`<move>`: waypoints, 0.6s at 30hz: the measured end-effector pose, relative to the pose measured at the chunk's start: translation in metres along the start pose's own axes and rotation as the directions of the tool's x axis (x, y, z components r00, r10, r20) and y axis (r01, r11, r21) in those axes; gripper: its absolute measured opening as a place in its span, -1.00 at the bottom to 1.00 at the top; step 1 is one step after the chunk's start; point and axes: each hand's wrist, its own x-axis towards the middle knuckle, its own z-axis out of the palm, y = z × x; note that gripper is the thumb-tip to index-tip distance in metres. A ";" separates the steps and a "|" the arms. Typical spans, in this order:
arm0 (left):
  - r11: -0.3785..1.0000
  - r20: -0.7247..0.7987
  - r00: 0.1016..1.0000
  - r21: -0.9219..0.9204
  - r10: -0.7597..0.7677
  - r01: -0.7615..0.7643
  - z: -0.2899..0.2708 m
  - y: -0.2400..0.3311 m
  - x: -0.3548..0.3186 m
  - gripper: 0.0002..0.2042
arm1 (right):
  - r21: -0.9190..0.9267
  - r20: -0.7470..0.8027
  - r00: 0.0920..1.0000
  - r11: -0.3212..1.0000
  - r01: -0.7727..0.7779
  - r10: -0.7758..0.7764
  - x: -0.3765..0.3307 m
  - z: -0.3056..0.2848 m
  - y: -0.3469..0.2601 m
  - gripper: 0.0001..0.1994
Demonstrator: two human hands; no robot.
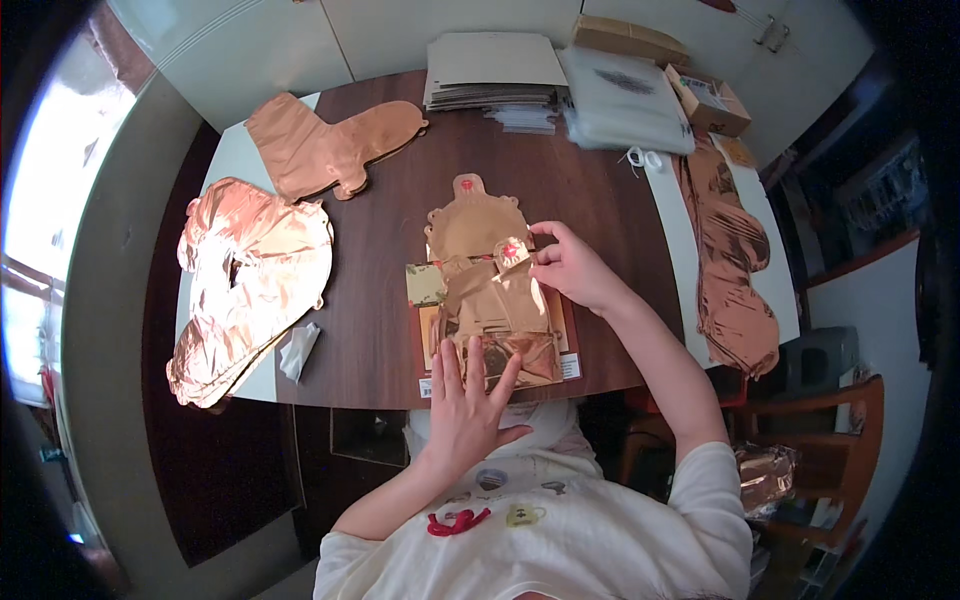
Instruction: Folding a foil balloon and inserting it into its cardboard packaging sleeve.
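A copper-coloured foil balloon [478, 228] lies flat in the middle of the table, partly folded over itself, with a small rounded tab at its far end. Beneath it is a printed card [425, 285], whose edges show at the left and along the near side. My left hand [466, 405] rests with spread fingers on the near, folded part of the foil. At the balloon's right edge my right hand [572, 266] is closed, thumb and fingers pinching the foil beside a tab with a red mark [511, 251]. The fingertips' exact hold is partly hidden.
More copper foil balloons lie in piles at the left [255, 260], far left [330, 145] and right [725, 260]. At the back are a stack of pale boards [495, 65], clear plastic bags [625, 100], a cardboard box [708, 100] and white-handled scissors [645, 159]. A crumpled white paper [299, 352] sits at the left.
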 end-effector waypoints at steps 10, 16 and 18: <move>0.999 0.022 1.000 -0.033 0.002 -0.002 0.000 0.000 0.000 -0.01 | 0.082 0.004 0.998 0.995 0.056 -0.056 -0.008 0.006 -0.002 -0.44; 1.000 0.022 1.000 -0.031 0.001 0.000 0.000 0.000 0.001 -0.01 | -0.318 -0.028 0.960 0.913 0.255 -0.278 -0.002 0.005 0.009 -0.50; 1.000 0.023 1.000 -0.029 0.012 -0.012 -0.001 0.000 0.001 -0.01 | -0.308 -0.030 0.928 0.887 0.345 -0.372 -0.005 0.006 0.009 -0.57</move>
